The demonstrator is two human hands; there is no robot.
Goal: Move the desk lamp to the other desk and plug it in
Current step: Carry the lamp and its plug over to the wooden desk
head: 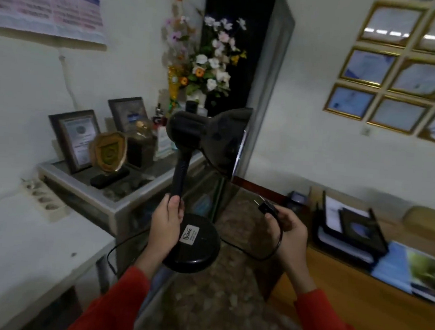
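Observation:
A black desk lamp (208,138) hangs in the air at the centre of the view, its shade turned right and its round base (193,243) tilted toward me. My left hand (164,225) grips the lamp's neck just above the base. My right hand (287,234) holds the lamp's black plug (266,207), prongs pointing up and left. The black cord (269,256) loops from the plug under the base and off to the left. A white power strip (42,200) lies on the white desk (25,249) at the left.
A glass cabinet (121,202) with framed certificates, a plaque and a flower vase stands behind the lamp. A wooden desk (351,300) at the right carries a black paper tray and papers. Framed pictures hang on the right wall. Patterned floor lies between the desks.

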